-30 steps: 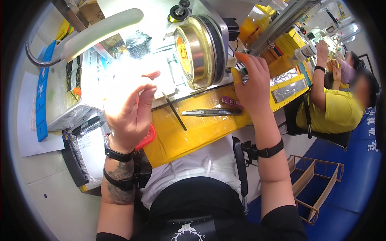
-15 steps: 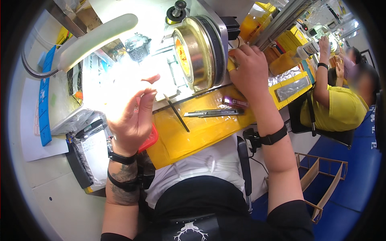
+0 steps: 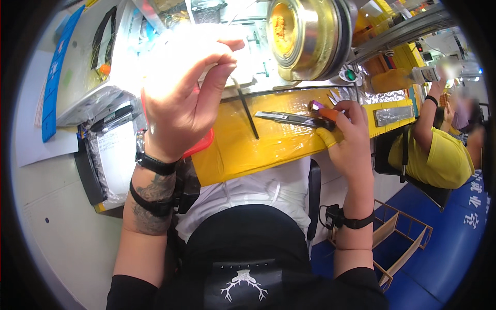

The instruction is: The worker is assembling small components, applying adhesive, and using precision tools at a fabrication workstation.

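My left hand (image 3: 188,98) is raised in bright glare, thumb and fingertips pinched together. Whatever they hold, if anything, is too small and washed out to make out. My right hand (image 3: 352,135) is over the right end of a yellow board (image 3: 222,160), with a yellow cover on the thumb and an orange one on a finger. Those two digits are spread on either side of the rear end of a utility knife (image 3: 289,118), which lies on the board. Pointed metal tips (image 3: 333,98) and a small purple item (image 3: 313,106) show beside the orange-covered finger. A thin dark stick (image 3: 246,109) lies left of the knife.
A brass-coloured round drum (image 3: 297,57) stands behind the board, with a green button (image 3: 350,75) at its right. Something red (image 3: 203,143) edges out behind my left wrist. A person in a yellow shirt (image 3: 436,155) sits at the right, near a wooden frame (image 3: 400,248) on the floor.
My right hand has come back from beside the drum to the knife's rear end. My left hand keeps its pinch. The whole view has shifted and turned slightly.
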Motion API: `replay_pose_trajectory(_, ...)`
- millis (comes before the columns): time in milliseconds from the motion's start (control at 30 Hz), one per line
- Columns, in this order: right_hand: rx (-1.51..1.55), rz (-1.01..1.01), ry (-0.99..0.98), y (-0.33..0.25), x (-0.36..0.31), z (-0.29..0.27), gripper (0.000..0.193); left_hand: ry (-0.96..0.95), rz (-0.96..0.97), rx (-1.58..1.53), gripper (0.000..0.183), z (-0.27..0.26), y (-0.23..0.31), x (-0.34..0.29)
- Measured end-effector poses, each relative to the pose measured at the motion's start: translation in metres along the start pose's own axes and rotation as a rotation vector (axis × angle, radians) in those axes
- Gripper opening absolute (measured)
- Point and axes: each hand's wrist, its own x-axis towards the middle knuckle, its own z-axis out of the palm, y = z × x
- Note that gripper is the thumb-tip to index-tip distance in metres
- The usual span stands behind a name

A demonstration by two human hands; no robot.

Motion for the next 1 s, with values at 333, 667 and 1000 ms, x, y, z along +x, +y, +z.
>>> replay_pose_trajectory(333,-0.042,-0.026,0.05,-0.002,-0.012,0.011,0.029,0.008,0.015,0.032,0.019,-0.003,0.0,-0.003)
replay_pose_trajectory(667,0.213,0.309,-0.179,0.007,-0.012,-0.052,0.031,0.018,0.035,0.009,0.019,-0.001,-0.002,-0.003)
replay_pose_trajectory(1000,0.485,-0.16,-0.105,-0.022,0.021,-0.035,0.036,0.035,0.03,-0.001,0.024,0.001,-0.003,-0.005)
